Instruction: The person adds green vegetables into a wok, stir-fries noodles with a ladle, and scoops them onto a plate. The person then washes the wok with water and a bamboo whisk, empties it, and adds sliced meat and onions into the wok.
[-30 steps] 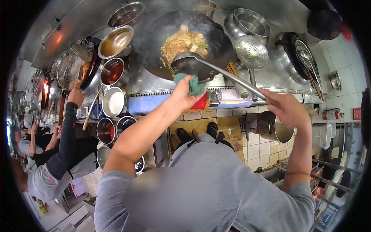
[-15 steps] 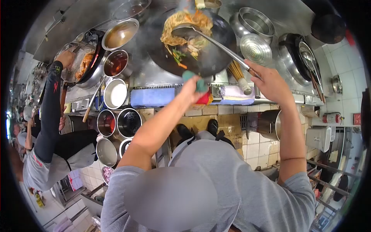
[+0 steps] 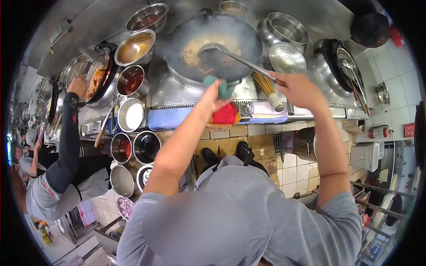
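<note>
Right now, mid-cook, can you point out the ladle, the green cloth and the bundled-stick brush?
Ladle [image 3: 248, 64]: head view, on the middle of its metal shaft.
Green cloth [image 3: 226, 91]: head view, on its lower folds.
Bundled-stick brush [image 3: 265, 85]: head view, on its thin sticks.

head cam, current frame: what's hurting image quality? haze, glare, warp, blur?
All in the head view: pale haze over the wok washes out the noodles; bright glare on the steel counter just below; strong fisheye bending, black corners; a smooth blurred oval at lower middle; outside the haze, the right hand and strainer read fairly clearly.
</note>
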Tool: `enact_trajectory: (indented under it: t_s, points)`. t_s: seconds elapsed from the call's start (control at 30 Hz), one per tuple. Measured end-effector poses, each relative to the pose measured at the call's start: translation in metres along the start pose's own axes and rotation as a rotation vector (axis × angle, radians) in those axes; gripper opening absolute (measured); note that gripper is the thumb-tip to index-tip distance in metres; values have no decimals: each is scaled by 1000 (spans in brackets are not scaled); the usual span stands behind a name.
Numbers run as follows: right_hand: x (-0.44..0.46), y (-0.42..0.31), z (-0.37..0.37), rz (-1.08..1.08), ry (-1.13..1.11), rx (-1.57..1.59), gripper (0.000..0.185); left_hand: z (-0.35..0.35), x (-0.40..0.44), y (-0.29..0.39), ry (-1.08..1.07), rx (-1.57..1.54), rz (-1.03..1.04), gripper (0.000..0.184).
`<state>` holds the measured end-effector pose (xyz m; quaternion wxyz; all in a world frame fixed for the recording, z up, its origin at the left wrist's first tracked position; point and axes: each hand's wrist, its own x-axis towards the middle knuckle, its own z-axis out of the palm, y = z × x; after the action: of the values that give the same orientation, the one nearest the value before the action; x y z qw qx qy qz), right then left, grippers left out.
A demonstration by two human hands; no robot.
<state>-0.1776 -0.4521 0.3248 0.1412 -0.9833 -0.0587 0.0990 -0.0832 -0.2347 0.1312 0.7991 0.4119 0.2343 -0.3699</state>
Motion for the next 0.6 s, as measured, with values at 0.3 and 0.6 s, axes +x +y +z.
enact_trajectory:
  t_s: [0.3,0.6]
  points:
    - [-46,5,-5,26,116,120,50,-1,1,-10,36,-130,58,9]
    - [-43,51,64,298,-22,402,50,-32,68,36,-8,-130,97,25]
